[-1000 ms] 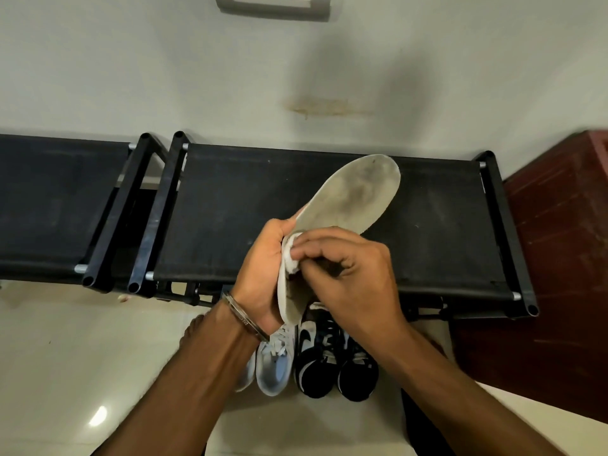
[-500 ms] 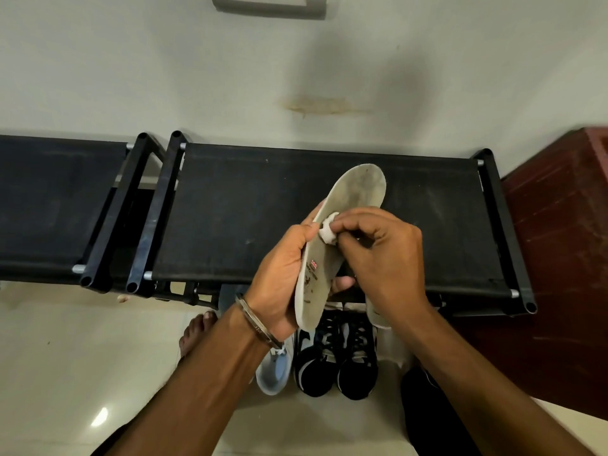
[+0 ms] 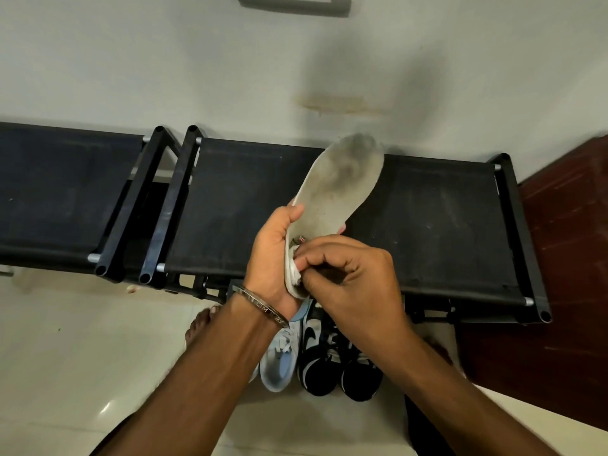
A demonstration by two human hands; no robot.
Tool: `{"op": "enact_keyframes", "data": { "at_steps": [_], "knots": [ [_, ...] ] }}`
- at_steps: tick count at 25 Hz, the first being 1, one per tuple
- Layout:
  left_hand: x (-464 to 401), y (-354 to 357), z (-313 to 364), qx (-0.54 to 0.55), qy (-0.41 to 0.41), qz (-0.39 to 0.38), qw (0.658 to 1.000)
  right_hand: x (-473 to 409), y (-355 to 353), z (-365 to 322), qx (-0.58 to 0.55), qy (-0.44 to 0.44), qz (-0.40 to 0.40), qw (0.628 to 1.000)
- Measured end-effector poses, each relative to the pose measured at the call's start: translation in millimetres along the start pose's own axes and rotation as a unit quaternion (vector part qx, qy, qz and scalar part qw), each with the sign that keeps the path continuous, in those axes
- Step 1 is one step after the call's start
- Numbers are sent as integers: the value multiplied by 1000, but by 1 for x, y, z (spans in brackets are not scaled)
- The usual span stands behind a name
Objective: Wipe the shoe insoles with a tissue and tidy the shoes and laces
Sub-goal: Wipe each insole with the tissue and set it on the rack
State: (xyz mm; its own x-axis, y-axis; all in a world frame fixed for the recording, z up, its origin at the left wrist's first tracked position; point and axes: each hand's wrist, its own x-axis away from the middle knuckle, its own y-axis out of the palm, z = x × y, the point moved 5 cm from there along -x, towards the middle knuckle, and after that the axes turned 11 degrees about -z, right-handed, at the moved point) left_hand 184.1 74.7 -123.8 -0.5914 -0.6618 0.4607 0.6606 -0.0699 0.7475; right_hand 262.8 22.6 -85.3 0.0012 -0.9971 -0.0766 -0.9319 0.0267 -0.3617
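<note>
Down toward the heel has gone the right hand since half a second ago, its grip pinching a small white crumpled tissue against the soiled grey-white foam insole; the left hand clasps the insole's heel end, toe raised over the black fabric shoe rack; pale blue sneaker and black-and-white sneakers sit on the floor below.

1 insole, 1 tissue, 3 shoes, 2 racks.
</note>
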Motion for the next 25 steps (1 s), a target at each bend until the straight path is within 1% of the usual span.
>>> {"op": "enact_keyframes", "data": {
  "at_steps": [2, 4, 7, 9, 11, 13, 16, 20, 23, 25],
  "knots": [
    [0, 6, -3, -1, 15, -28, 1000, -4, -8, 3, 95, -18, 41, 994],
    [1, 9, -5, -15, 23, -34, 999, -7, -13, 8, 148, -13, 60, 987],
    [1, 8, -3, -4, 38, -40, 998, -9, -13, 6, 154, -7, 50, 987],
    [2, 9, 0, 8, 43, -62, 997, -10, -18, 6, 165, -14, 47, 985],
    [4, 12, 1, 6, 34, -87, 996, -11, -30, 12, 190, -12, 69, 979],
    [5, 12, -1, -12, 20, -98, 995, -12, -40, 18, 192, -1, 84, 978],
    [3, 7, -2, -42, 8, -87, 995, -11, -37, 17, 189, -13, 74, 979],
    [4, 12, 0, -20, -7, -93, 995, -12, -30, 13, 176, -34, 57, 982],
    [5, 11, -2, -9, -20, -58, 998, -12, -26, 13, 185, -31, 44, 981],
    [3, 7, -4, -4, -9, -37, 999, -12, -24, 13, 194, -29, 42, 980]
  ]
}}
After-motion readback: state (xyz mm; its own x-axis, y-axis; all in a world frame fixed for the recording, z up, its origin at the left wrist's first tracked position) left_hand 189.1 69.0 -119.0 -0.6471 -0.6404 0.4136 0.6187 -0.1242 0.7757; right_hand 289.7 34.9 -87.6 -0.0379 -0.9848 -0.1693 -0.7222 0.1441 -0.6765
